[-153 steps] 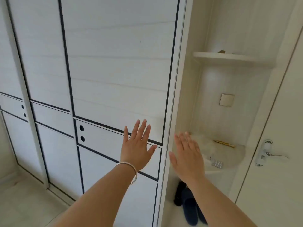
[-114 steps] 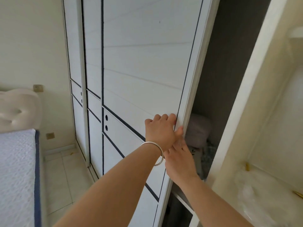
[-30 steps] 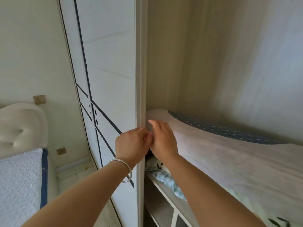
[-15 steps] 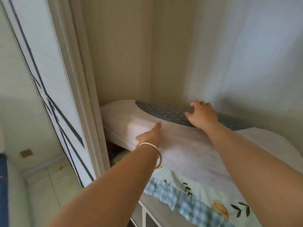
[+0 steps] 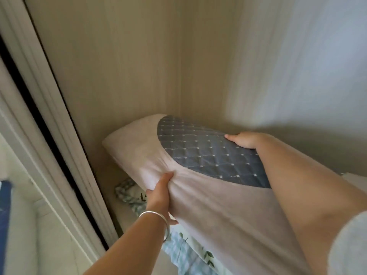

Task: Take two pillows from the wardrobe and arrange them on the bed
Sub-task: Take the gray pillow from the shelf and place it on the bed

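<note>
A pale pink pillow [image 5: 208, 207] with a dark blue quilted panel lies inside the open wardrobe [image 5: 129, 66], its near edge tilted upward. My left hand [image 5: 160, 193], with a silver bangle on the wrist, pinches the pink fabric along the front edge. My right hand [image 5: 245, 140] reaches over the top and hooks its fingers behind the far edge of the blue panel. Beneath the pillow lies folded bedding [image 5: 129, 193] with a green check and leaf print. A second pillow is not visible.
The slid-back wardrobe door [image 5: 45, 135] and its frame stand close on the left. A pale tiled floor [image 5: 29, 245] shows at lower left, with a sliver of blue bed edge [image 5: 5, 215]. Wardrobe walls close in behind and to the right.
Both hands slid the door open, then reached onto the pillow. Since half a second ago they have closed on it and the pillow's front edge has lifted off the bedding below.
</note>
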### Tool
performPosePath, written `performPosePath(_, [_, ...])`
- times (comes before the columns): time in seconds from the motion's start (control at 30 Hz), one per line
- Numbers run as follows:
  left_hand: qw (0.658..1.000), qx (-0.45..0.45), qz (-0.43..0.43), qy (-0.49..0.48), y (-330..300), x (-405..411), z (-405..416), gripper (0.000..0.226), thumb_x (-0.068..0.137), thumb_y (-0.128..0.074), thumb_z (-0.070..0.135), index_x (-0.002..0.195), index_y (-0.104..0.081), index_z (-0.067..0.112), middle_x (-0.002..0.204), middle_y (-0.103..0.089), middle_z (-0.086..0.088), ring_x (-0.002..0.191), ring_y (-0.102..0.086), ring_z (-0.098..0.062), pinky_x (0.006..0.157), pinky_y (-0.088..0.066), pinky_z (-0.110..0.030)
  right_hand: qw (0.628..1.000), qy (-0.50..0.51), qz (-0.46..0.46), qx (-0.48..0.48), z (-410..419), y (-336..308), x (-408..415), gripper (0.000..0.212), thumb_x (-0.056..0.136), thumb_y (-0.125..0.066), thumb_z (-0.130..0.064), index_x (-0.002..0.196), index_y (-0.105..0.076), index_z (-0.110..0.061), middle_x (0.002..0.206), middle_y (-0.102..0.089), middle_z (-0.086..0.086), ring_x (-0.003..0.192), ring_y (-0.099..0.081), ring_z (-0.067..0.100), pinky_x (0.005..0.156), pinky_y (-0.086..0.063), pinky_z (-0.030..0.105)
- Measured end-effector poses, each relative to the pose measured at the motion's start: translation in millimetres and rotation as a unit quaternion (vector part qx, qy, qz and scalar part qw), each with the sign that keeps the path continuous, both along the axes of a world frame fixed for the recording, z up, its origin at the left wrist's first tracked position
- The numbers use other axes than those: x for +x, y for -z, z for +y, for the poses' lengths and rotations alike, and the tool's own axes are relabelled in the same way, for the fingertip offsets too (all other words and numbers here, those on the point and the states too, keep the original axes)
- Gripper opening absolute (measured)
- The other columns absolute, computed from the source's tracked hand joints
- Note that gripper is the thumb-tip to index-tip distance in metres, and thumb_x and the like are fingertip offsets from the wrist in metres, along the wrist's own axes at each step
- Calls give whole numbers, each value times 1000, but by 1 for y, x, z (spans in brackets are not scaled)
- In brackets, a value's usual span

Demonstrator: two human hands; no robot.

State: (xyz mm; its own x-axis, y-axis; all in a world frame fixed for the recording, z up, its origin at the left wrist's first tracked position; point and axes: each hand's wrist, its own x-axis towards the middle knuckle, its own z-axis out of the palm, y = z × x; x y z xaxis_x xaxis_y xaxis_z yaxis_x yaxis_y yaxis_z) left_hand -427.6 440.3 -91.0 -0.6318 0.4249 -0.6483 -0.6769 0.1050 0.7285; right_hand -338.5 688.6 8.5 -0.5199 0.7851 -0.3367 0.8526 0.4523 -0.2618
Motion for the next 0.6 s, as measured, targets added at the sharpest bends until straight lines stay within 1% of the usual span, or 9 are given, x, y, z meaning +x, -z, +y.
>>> performPosePath(0.07, [1000,-7,2,14,8,-8,0,106,38,-74,64,131,-43,24,131,-52,-15,110,-56,-38,72,-54,-57,999,10,40,-36,10,5,-4,75,85,-31,-71,141,-41,-22,150,-36,6,133,-38,29,107,-26,41])
performPosePath(0.1, [1000,-7,5,14,10,-10,2,104,37,-74,64,129,-45,23,129,-54,-16,110,-57,-38,73,-54,-57,998,9,45,-45,16,8,-5,75,83,-33,-72,140,-43,-23,149,-37,5,132,-39,29,106,-26,40])
performPosePath(0.17, [1000,-5,8,9,10,-12,8,101,38,-73,62,127,-47,21,126,-55,-17,102,-59,-37,67,-55,-52,996,19,49,-66,24,14,-5,76,82,-34,-74,138,-44,-23,148,-39,5,130,-41,29,104,-27,39])
performPosePath(0.23, [1000,-4,10,3,6,-12,14,101,37,-74,60,126,-47,21,121,-57,-15,87,-59,-34,57,-54,-48,995,31,42,-90,29,22,-2,77,82,-33,-74,138,-44,-23,147,-40,6,129,-42,29,102,-28,37])
performPosePath(0.27, [1000,-5,11,-3,5,-12,16,101,37,-75,60,126,-47,22,120,-57,-14,86,-59,-34,55,-54,-49,993,36,40,-102,31,26,0,78,81,-33,-75,138,-44,-23,145,-42,7,127,-44,29,100,-29,36])
performPosePath(0.33, [1000,-11,14,-6,5,-12,20,101,37,-76,60,127,-47,24,118,-58,-13,92,-61,-35,57,-55,-53,991,44,36,-121,34,31,3,81,78,-33,-78,137,-45,-24,142,-44,7,125,-46,29,94,-30,36])
performPosePath(0.47, [1000,-18,21,6,6,-13,20,101,37,-76,60,128,-45,26,121,-55,-11,99,-59,-37,64,-53,-61,991,34,21,-126,38,38,2,96,65,-31,-89,138,-43,-29,146,-41,6,126,-44,30,101,-29,43])
performPosePath(0.53, [1000,-19,19,17,8,-14,19,100,40,-75,60,128,-44,26,123,-54,-12,100,-58,-37,63,-53,-62,990,41,22,-130,41,44,4,99,63,-32,-90,139,-42,-29,146,-40,6,126,-45,31,101,-30,44])
performPosePath(0.6, [1000,-17,19,18,12,-15,19,100,39,-75,60,129,-45,27,123,-55,-13,98,-59,-36,60,-54,-59,989,48,19,-140,42,48,6,99,64,-31,-90,138,-45,-25,144,-43,9,122,-48,32,101,-32,44])
